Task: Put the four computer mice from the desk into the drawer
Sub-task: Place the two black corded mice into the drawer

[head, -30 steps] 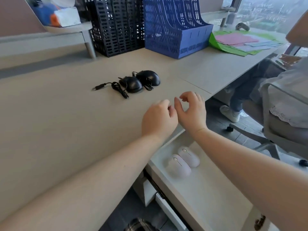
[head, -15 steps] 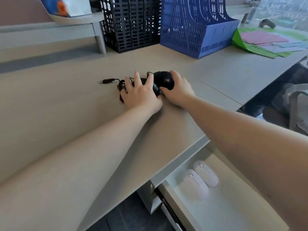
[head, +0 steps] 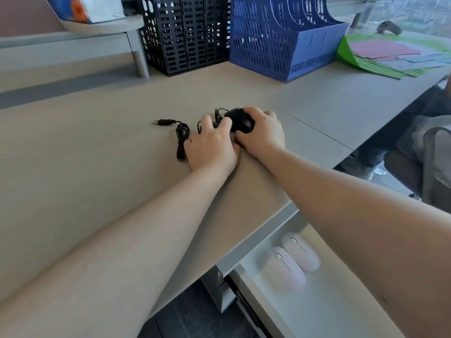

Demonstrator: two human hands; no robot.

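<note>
Two black wired mice lie on the beige desk (head: pixel 97 167). My left hand (head: pixel 211 147) covers and grips one of them, which is almost wholly hidden. My right hand (head: pixel 262 134) is closed around the other black mouse (head: pixel 240 120), whose top shows between the fingers. Their black cable (head: pixel 181 140) with a USB plug (head: pixel 164 122) trails to the left. Two white mice (head: pixel 292 259) lie side by side in the open drawer (head: pixel 305 311) at the lower right.
A black mesh file rack (head: pixel 185 32) and a blue file rack (head: pixel 280 35) stand at the back. Coloured paper sheets (head: pixel 390 54) lie at the back right. A seated person's legs and a chair (head: pixel 415 154) are beyond the desk's right edge.
Both hands moved from above the drawer out to the two black mice and closed on them. The view shifted slightly, with the hands settling tighter on the mice.
</note>
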